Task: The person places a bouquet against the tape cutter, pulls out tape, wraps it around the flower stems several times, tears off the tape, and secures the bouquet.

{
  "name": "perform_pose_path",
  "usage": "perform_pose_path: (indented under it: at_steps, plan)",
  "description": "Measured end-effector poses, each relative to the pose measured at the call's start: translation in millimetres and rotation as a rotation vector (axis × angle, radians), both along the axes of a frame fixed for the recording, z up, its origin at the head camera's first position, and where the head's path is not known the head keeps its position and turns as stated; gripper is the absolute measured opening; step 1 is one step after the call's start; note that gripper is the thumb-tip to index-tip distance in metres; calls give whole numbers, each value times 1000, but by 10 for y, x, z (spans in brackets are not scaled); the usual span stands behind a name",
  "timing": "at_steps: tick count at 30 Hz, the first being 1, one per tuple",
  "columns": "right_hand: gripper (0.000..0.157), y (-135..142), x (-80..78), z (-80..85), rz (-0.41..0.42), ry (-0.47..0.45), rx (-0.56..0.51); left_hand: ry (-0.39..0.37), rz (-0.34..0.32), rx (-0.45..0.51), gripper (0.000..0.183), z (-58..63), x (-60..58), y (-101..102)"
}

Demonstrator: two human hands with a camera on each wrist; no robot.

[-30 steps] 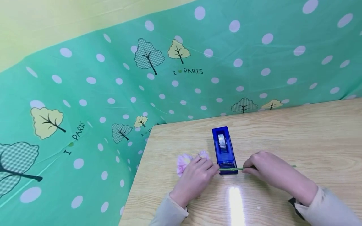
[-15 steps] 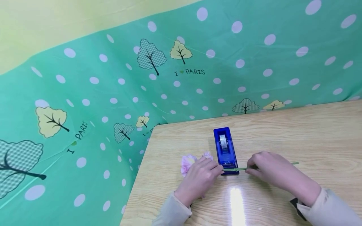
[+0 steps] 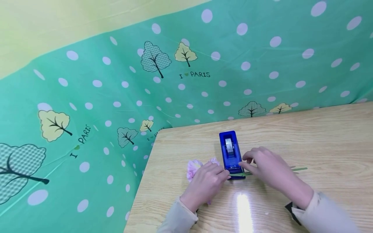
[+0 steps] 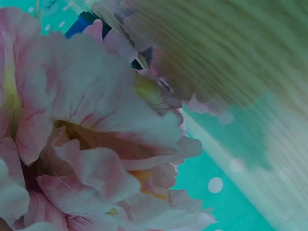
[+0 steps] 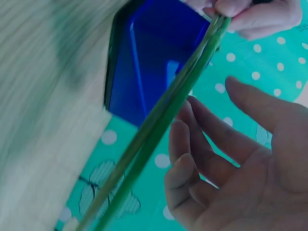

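Note:
My left hand (image 3: 205, 184) pinches green flower stems (image 5: 154, 125) just below the pink blossoms. Those artificial-looking flowers (image 3: 193, 169) stick out behind the left knuckles, and their ruffled petals (image 4: 91, 101) fill much of the left wrist view. Two stems run side by side out to the right, crossing over the near end of a blue tape dispenser (image 3: 230, 152). My right hand (image 3: 266, 166) hovers by the dispenser's right side, thumb apart from its loosely bent fingers and nothing between them. In the right wrist view it sits beside the stems without gripping them.
A clear tape roll (image 3: 229, 145) sits in the dispenser. The wooden table (image 3: 329, 139) meets a green dotted cloth (image 3: 215, 81) along its back and left edges. A bright light reflection lies on the tabletop in front of the dispenser.
My right hand has let go of the stems and moved left and slightly up toward the dispenser's near end. My left hand keeps its hold, almost still.

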State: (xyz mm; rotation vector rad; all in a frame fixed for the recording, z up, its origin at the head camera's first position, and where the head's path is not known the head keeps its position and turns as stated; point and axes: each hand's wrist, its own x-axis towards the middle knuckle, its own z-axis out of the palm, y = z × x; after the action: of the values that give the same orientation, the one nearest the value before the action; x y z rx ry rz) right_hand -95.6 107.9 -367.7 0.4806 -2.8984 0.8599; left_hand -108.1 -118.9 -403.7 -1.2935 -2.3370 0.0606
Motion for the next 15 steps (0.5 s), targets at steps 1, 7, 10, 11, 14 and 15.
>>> perform_pose_path:
  at_steps: [1,7,10,11,14,15]
  plan:
    - [20,-33,-11,9,-3,-20,-7,0,0,2,10,-5,-4,-2]
    - [16,-189,-54,2,-6,-81,-13,-6,-1,5,10,-6,-4,-12]
    - [15,-213,-63,-26,-7,-77,-11,-13,11,-3,10,5,3,-14]
    - [15,-214,-64,-35,-12,-72,-12,-18,15,-5,11,9,5,-14]
    - [15,-209,-69,-56,-23,-66,-12,-27,23,-12,12,16,8,-10]
    - [14,-208,-72,-61,-24,-64,-13,-30,22,-12,13,18,9,-10]
